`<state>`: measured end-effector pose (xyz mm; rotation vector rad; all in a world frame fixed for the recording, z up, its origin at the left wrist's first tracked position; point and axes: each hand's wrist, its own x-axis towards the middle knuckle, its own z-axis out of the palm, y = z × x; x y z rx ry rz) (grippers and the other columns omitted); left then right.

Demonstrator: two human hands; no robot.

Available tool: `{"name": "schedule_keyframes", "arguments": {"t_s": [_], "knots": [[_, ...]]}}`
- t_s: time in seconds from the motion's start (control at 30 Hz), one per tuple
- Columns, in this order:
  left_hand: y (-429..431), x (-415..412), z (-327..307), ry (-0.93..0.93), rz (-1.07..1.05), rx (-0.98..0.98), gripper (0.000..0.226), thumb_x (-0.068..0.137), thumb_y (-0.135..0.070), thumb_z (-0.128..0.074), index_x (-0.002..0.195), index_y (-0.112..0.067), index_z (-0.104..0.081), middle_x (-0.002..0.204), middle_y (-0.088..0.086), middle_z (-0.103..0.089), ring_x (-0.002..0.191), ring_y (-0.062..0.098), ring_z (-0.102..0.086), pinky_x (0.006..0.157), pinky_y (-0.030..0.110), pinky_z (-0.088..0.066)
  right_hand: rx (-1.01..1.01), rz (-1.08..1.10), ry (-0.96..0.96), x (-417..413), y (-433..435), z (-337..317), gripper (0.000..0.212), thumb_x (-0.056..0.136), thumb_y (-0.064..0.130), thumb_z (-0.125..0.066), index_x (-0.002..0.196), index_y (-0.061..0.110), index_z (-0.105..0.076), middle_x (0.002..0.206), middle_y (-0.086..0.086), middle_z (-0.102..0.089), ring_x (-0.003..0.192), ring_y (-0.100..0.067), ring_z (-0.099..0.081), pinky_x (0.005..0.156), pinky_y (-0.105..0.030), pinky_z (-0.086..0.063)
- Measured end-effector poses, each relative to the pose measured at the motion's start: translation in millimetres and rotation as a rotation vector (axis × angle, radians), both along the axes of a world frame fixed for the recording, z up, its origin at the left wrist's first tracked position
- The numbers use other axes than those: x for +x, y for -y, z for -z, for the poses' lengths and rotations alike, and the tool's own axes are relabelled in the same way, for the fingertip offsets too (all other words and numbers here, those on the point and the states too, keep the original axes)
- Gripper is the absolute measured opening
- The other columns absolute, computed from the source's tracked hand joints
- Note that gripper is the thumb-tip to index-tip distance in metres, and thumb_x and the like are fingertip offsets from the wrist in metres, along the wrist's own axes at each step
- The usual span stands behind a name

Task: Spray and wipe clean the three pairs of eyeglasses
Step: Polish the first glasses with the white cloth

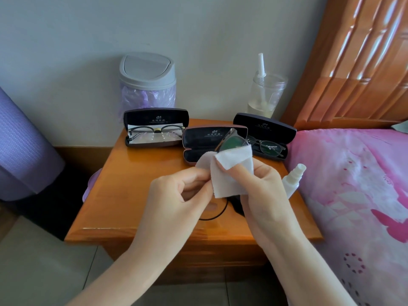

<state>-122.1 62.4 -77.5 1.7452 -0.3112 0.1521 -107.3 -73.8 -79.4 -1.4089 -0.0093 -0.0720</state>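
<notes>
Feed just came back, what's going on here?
The left hand and right hand grip a white cleaning cloth folded round a dark-framed pair of eyeglasses, over the empty open middle case. A black-framed pair lies cased to its left, a grey-framed pair to its right. A white spray bottle sits by the orange wooden nightstand's right edge.

Left hand (pixel 176 191) pinches cloth (pixel 228 186); right hand (pixel 258 186) grips it, thumb atop.

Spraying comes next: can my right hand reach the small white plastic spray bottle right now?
Likely yes: the white spray bottle stands unblocked beside the right hand, though its fingers must first release the white cloth.
</notes>
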Motion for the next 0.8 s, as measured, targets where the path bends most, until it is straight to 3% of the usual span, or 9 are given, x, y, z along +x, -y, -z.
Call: {"name": "schedule_keyframes", "arguments": {"t_s": [0.17,0.3,0.4,0.47,0.67,0.8], "knots": [[-2.3,0.9,-2.3,0.014,-0.020,-0.048,0.019,0.078,-0.026,-0.063,0.094,-0.021,-0.073,0.082,-0.013,-0.075,0.076,0.003,-0.072,0.062,0.010,-0.053,-0.146,-0.040,0.018,-0.4,8.7,-5.8,0.024,0.070,0.033,-0.079,0.083,0.013,-0.074,0.077,-0.003,-0.073,0.077,-0.015,-0.068,0.068,-0.028,-0.057],[-3.0,2.2,-2.1,-0.004,-0.016,-0.070,0.013,0.081,-0.021,-0.064,0.090,-0.022,-0.074,0.081,-0.013,-0.075,0.078,0.003,-0.071,0.068,0.011,-0.053,-0.244,-0.109,0.015,0.8,18.1,-11.6,0.030,0.072,0.033,-0.078,0.092,0.011,-0.075,0.085,-0.008,-0.075,0.082,-0.018,-0.070,0.070,-0.029,-0.055],[-2.6,2.1,-2.9,-0.007,-0.019,-0.093,0.018,0.078,-0.028,-0.062,0.091,-0.023,-0.074,0.081,-0.014,-0.075,0.078,0.002,-0.071,0.068,0.008,-0.051,-0.283,-0.116,0.029,0.1,24.0,-17.5,0.028,0.068,0.033,-0.075,0.088,0.013,-0.075,0.075,-0.001,-0.072,0.071,-0.008,-0.065,0.063,-0.017,-0.050],[-2.3,2.3,-3.1,0.002,-0.022,-0.094,0.020,0.078,-0.028,-0.063,0.093,-0.020,-0.074,0.081,-0.013,-0.075,0.078,0.001,-0.071,0.067,0.007,-0.049,-0.310,-0.115,0.030,0.8,28.3,-18.4,0.031,0.067,0.035,-0.076,0.088,0.012,-0.076,0.080,-0.008,-0.073,0.074,-0.013,-0.065,0.067,-0.022,-0.051],[-4.1,4.3,-3.1,0.008,-0.027,-0.081,0.021,0.076,-0.030,-0.064,0.090,-0.019,-0.075,0.080,-0.011,-0.076,0.078,0.002,-0.071,0.069,0.011,-0.052,-0.250,-0.102,0.014,3.5,38.7,-22.0,0.022,0.063,0.030,-0.082,0.080,0.018,-0.078,0.082,-0.010,-0.074,0.076,-0.012,-0.067,0.068,-0.022,-0.051],[-3.1,4.9,-3.0,0.021,-0.035,-0.054,0.021,0.076,-0.030,-0.064,0.090,-0.020,-0.075,0.079,-0.012,-0.075,0.076,0.001,-0.071,0.066,0.008,-0.050,-0.173,-0.048,-0.016,7.2,41.1,-17.2,0.012,0.067,0.026,-0.073,0.076,0.019,-0.078,0.076,-0.004,-0.073,0.074,-0.013,-0.067,0.064,-0.021,-0.052]]}}
